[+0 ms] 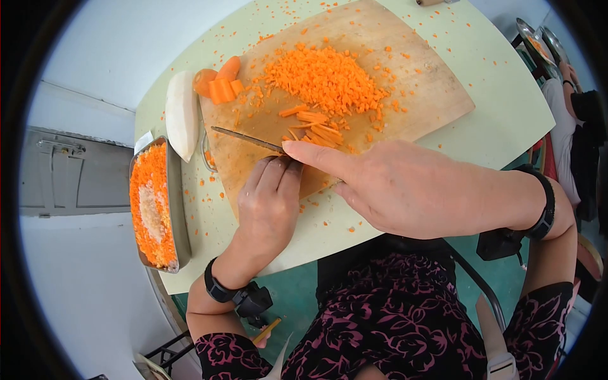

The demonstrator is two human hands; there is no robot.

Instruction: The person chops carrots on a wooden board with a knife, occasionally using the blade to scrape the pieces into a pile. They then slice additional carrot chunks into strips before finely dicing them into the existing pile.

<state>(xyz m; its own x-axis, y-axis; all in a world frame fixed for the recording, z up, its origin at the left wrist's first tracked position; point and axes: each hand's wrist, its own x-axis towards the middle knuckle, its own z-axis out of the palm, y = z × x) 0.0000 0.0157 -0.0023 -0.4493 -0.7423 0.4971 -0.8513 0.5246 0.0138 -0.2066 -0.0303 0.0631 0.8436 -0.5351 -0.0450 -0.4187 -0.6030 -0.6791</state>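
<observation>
My right hand is closed on a knife, its index finger stretched along the top of the blade and the handle hidden in the palm. Beside the blade, my left hand has its fingers curled down on the wooden cutting board; what lies under the fingertips is hidden. Cut carrot sticks lie just beyond the knife. Farther up the board spreads a heap of finely diced carrot. Carrot chunks rest at the board's left edge.
A peeled white radish lies left of the board on the pale green table. Near the table's left edge stands a metal tray of diced carrot with a pale chopped heap. Another person's arm shows at far right, near metal plates.
</observation>
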